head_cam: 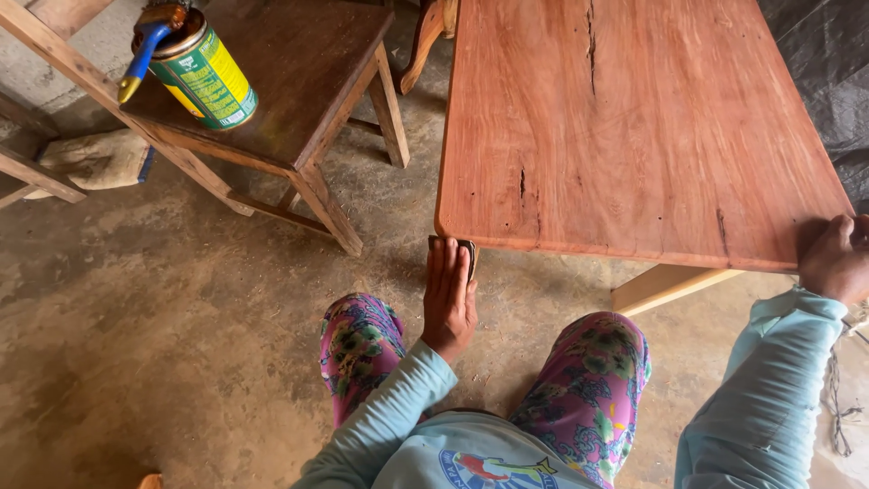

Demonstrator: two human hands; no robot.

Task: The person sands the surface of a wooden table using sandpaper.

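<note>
A reddish wooden tabletop (634,127) with dark cracks fills the upper right. My left hand (448,294) lies flat, fingers together, pressing a small dark sanding pad (467,248) against the table's near left edge, just under the corner. My right hand (837,258) rests on the near right corner of the tabletop, fingers curled over the edge. A pale table leg (665,285) shows beneath. My knees in flowered trousers (588,380) are below.
A dark wooden stool (299,81) stands at upper left, carrying a green and yellow tin (204,77) with a blue-handled brush (145,50) on top. A folded cloth (95,161) lies on the concrete floor (163,317). Dark sheeting (828,63) is at far right.
</note>
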